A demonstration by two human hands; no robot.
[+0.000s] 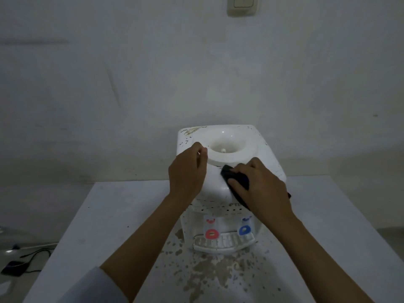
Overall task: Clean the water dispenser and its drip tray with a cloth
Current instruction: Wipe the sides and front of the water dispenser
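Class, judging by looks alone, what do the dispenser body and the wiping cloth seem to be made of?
Dispenser body: probably moulded white plastic, smooth with rounded edges and a slight sheen. Cloth: dark, likely soft fabric, since it folds under the right hand; weave too blurred to tell.

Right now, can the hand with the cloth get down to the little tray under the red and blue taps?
Probably yes. The right hand presses the dark cloth on the dispenser top, and nothing covers the drip tray below.

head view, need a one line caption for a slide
Right hand presses a dark cloth on the white water dispenser top while the left hand steadies it.
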